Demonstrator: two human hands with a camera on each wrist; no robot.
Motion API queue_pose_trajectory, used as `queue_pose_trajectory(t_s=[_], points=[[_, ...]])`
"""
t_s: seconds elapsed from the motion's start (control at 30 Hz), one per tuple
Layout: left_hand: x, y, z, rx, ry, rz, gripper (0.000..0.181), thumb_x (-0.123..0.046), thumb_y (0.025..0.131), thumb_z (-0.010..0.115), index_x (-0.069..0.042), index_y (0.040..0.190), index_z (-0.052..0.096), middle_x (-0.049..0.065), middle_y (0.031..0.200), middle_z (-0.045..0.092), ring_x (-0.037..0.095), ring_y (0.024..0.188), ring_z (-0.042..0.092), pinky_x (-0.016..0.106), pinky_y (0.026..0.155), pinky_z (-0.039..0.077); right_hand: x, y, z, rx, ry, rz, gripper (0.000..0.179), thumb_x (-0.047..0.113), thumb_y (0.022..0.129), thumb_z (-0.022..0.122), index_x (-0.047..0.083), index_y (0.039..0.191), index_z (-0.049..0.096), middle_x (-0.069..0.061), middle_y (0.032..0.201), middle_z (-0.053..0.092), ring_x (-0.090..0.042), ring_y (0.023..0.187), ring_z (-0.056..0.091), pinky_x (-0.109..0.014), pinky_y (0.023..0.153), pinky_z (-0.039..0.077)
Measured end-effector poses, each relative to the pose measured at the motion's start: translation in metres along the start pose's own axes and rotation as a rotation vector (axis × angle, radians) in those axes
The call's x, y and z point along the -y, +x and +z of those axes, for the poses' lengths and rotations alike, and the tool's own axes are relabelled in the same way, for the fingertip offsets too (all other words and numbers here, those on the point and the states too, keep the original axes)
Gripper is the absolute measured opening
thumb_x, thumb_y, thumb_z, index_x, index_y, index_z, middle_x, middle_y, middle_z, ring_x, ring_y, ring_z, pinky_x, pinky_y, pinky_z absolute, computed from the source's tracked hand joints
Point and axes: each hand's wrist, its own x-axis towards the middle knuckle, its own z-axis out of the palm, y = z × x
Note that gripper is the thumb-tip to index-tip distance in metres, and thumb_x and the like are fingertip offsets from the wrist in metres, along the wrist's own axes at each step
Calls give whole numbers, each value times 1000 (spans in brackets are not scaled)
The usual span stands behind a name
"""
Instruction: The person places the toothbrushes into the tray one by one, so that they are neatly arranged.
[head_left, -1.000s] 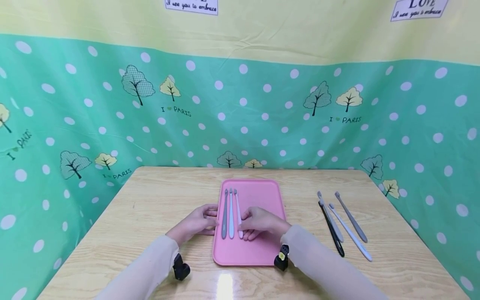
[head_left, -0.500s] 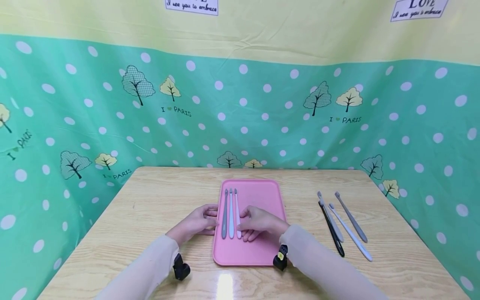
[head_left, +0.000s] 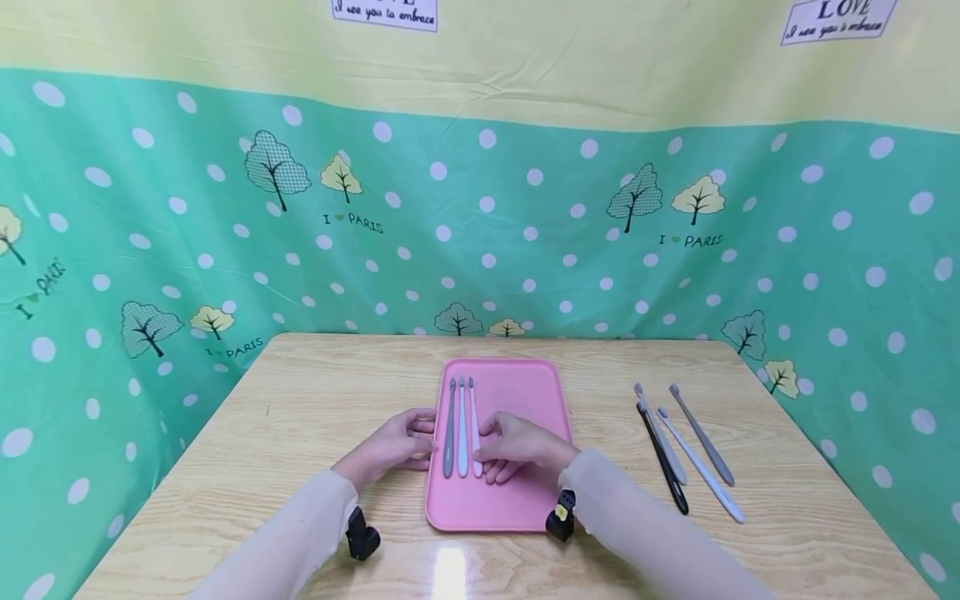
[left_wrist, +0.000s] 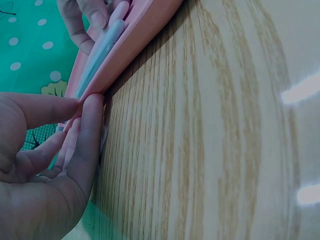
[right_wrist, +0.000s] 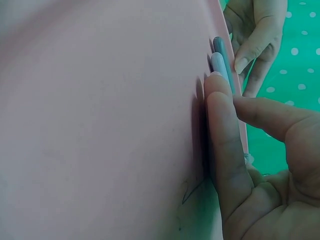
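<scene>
Three toothbrushes lie side by side along the left part of a pink tray [head_left: 498, 510], heads toward the far end. From left they are a grey toothbrush [head_left: 449, 437], a light blue toothbrush [head_left: 462, 433] and a pink toothbrush [head_left: 474, 412]. With thumb and fingers, my right hand [head_left: 525, 443] pinches the pink toothbrush near its handle end; in the right wrist view those fingers [right_wrist: 222, 130] hide most of it. My left hand [head_left: 392, 446] grips the tray's left rim, its thumb and finger meeting there in the left wrist view.
Several loose toothbrushes lie right of the tray on the wooden table [head_left: 337, 375]: a black toothbrush [head_left: 663, 462], a white toothbrush [head_left: 705, 471], a dark grey toothbrush [head_left: 705, 437] and a lighter grey one beside the black. A patterned green curtain [head_left: 525, 250] hangs behind.
The pink toothbrush has shifted slightly left with my right hand, closer to the light blue one. My left hand stays at the tray rim.
</scene>
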Motion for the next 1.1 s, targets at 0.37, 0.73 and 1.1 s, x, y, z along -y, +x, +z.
queue_pose_trajectory(t_s=[0.37,0.73,1.1], points=[[1,1,0,0,-5,-8,66,2,89,66,-2,149,40,19,125,50,28,99,62,40,79,63,-1,0,0,6,12,-4,43,7,90,73,-4,121,46,-21,81,69,-21,59,69,-32,53,62],[1,1,-1,0,-1,-3,66,2,89,66,-3,150,40,19,124,50,28,99,62,40,79,63,0,0,0,3,-2,-6,44,8,90,73,-4,123,47,-20,83,70,-22,60,70,-33,54,62],[1,1,-1,2,2,-3,66,3,88,65,-3,150,40,19,124,51,28,99,62,41,78,63,0,0,0,6,10,-3,44,5,89,72,-4,123,46,-21,83,69,-21,60,69,-32,54,62]])
